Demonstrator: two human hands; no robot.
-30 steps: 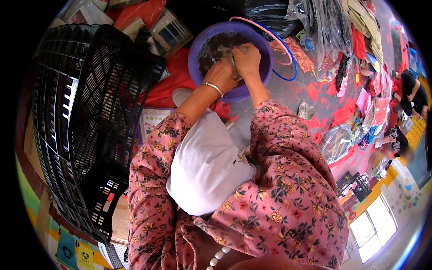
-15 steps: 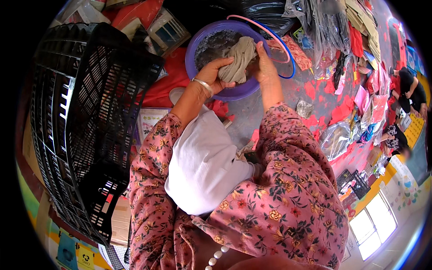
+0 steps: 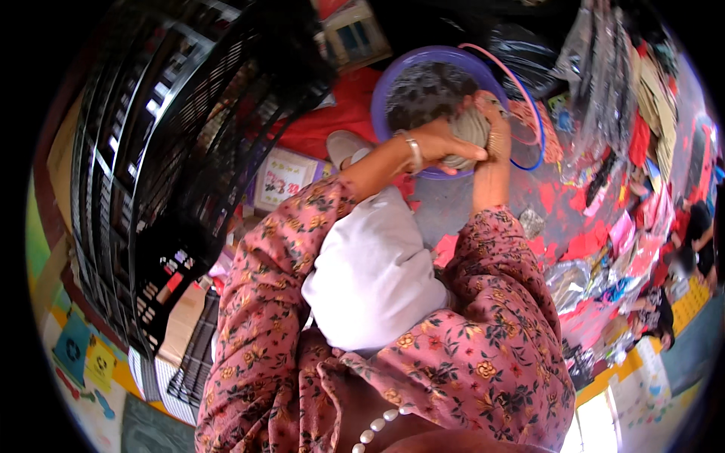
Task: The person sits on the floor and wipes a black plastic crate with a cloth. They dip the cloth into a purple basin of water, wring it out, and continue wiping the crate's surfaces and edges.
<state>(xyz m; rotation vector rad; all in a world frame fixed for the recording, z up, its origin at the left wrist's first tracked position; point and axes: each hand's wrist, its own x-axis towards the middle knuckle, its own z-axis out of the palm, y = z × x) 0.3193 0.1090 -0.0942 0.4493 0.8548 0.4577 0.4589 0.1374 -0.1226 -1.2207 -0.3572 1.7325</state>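
A greyish-beige cloth (image 3: 470, 128) is bunched up between my two hands at the right near side of a purple basin (image 3: 381, 102). My left hand (image 3: 436, 143), with a bracelet at its wrist, closes on the cloth from the left, thumb stretched across it. From the right, my right hand (image 3: 495, 124) wraps its fingers around the cloth's far end. Dark water (image 3: 427, 90) lies in the basin below and beyond the hands. The cloth's lower part is partly hidden by my fingers.
A big black plastic crate (image 3: 143, 174) stands close on my left. Pink (image 3: 521, 79) and blue (image 3: 541, 143) hoops lean by the basin's right side. Plastic bags (image 3: 604, 90), red scraps (image 3: 585, 241) and a stone (image 3: 532, 223) lie to the right. Other people (image 3: 698, 226) are at far right.
My hands have drawn closer together, squeezing the cloth into a tighter bundle. It has moved toward the basin's near right rim. The whole view has shifted, so the scene sits further right.
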